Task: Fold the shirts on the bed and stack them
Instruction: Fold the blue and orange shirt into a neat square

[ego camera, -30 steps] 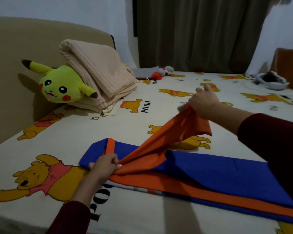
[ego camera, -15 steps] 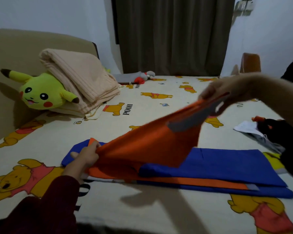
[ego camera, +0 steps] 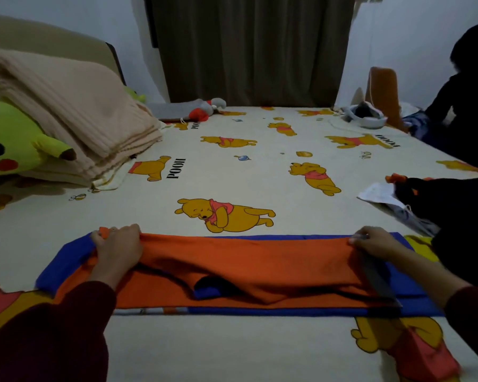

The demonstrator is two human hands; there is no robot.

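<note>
We have the orange-and-blue cotton shirt (ego camera: 246,271) lying flat across the near part of the cartoon-bear-printed bed sheet (ego camera: 232,166), stretched sideways between our two hands. Our left hand (ego camera: 116,246) curls its fingers over the shirt's orange top layer at the left end, gripping the fabric edge against the bed. Our right hand (ego camera: 373,241) pinches the same orange layer at the right end, beside a grey trim strip (ego camera: 375,277) that runs toward us.

We judge the cloth light, soft and limp: it sags and rucks in the middle, where a blue patch shows through a loose wrinkle. It will not hold a crease on its own, so we should grip it at the two far corners, keep it taut, and smooth the slack before the next fold. It looks unlikely to slip, though the layers may shift over one another.

A dark pile of clothes (ego camera: 453,210) waits at the right, well apart from the folded beige ribbed blanket (ego camera: 75,114) and the yellow plush toy (ego camera: 14,144) at the left.
</note>
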